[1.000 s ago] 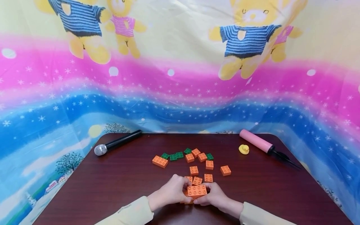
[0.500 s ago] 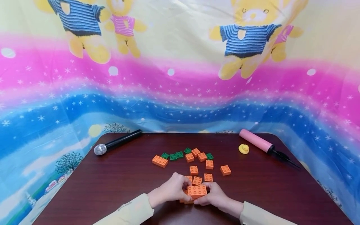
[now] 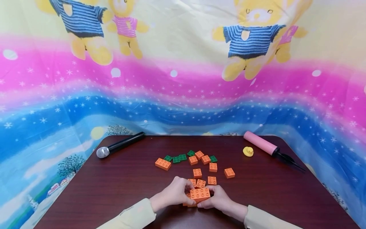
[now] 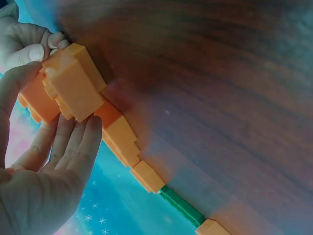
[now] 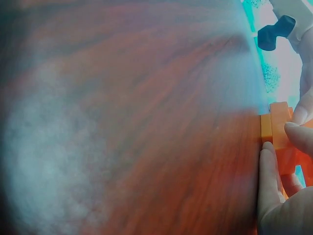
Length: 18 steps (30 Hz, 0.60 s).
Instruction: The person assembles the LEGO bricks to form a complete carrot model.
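In the head view an orange eight-stud toy building brick [image 3: 200, 193] sits at the top of a small cluster of orange bricks [image 3: 189, 204] near the table's front. My left hand [image 3: 175, 191] grips the cluster from the left, thumb in front and fingers behind. From the other side my right hand [image 3: 220, 199] holds the large brick, its thumb along the front. The left wrist view shows joined orange bricks [image 4: 76, 90] between my left thumb and fingers. Orange bricks [image 5: 280, 125] also appear between thumb and fingers in the right wrist view. Palms and fingers hide part of the cluster.
Loose orange bricks [image 3: 197, 173] and green bricks [image 3: 179, 158] lie beyond the hands. A microphone [image 3: 120, 145] rests at back left. A yellow rubber duck [image 3: 248, 151] and a pink hand pump [image 3: 260, 143] lie at back right. Behind the table [image 3: 120, 178] hangs a patterned cloth [image 3: 177, 89].
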Tool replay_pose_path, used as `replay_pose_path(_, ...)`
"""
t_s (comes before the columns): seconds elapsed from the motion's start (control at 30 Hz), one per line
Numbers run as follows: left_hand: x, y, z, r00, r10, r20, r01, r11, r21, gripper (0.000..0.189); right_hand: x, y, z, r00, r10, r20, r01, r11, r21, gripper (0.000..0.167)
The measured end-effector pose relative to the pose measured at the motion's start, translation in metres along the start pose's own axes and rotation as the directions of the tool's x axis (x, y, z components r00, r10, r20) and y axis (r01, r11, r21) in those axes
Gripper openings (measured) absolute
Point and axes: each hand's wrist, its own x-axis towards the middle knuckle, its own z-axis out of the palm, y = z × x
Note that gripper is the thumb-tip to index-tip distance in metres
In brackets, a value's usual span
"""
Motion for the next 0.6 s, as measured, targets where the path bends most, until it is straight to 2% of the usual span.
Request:
replay_pose_path(0.1,-0.0005,-0.0002,0.0016,1.000,0.017,-0.008,-0.017,1.000,0.002,0.029,0.0004,0.0003,0.0000,1.000,-0.007,-0.009,0.007,1.000,-0.022,0.045)
replay_pose_path(0.33,-0.0001,0.0002,0.0044,1.000,0.028,-0.012,-0.028,0.999,-0.027,0.027,0.0015,0.0012,0.0000,1.000,0.011,-0.008,-0.011,1.000,0.002,0.046)
replay_pose_path(0.43,0.0004,0.0011,0.0045,0.999,0.034,-0.016,-0.034,0.999,-0.013,0.026,0.0013,0.0012,0.0006,1.000,0.013,-0.010,-0.013,1.000,0.002,0.045)
replay_pose_path(0.6,0.0028,0.0027,0.0032,0.999,0.034,-0.002,-0.034,0.999,0.001,0.025,-0.0001,0.0002,0.0010,1.000,0.029,0.012,-0.030,0.997,0.070,0.048)
